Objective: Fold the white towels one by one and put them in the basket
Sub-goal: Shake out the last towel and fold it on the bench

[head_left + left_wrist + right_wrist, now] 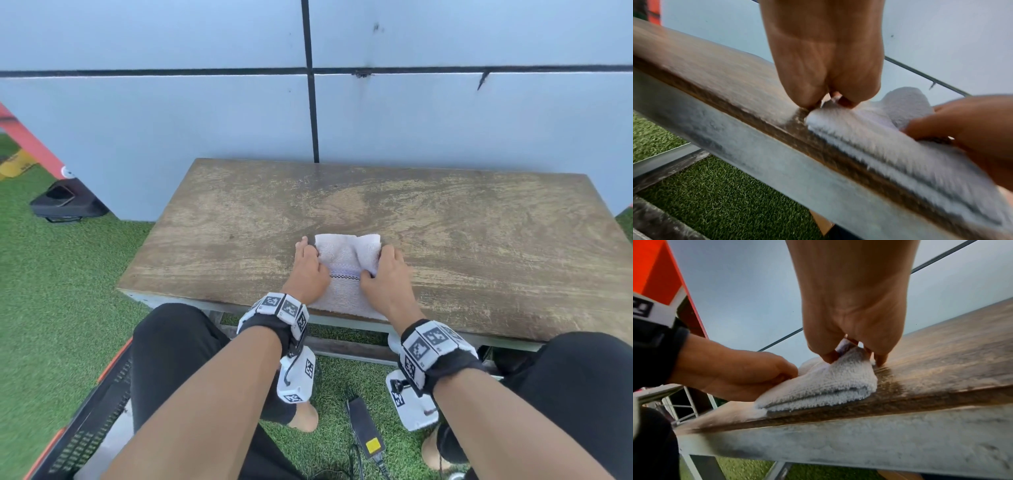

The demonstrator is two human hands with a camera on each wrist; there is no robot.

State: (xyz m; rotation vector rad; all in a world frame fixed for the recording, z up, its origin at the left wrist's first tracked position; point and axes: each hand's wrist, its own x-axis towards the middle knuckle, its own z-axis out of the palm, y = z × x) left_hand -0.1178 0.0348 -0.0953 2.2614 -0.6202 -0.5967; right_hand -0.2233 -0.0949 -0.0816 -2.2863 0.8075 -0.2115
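Forearms with tagged wristbands reach from the seated person to the table (479, 219), whose near edge serves as the landmark. Just behind that edge, about midway along it, lies one white towel (346, 260), already doubled into a thick strip with its near end on the edge itself. Both hands are on it: the left hand (308, 270) pinches the towel's left side, the right hand (387, 274) pinches its right side, fingers curled round the cloth in both wrist views. The far end of the towel is bunched up between them, so the fold looks partly made; I judge one more fold or a flattening is in hand. A dark slatted crate (85, 428), likely the basket, sits below the table edge to the left; its contents are hidden. No other towels show, so how many are done or left cannot be told.
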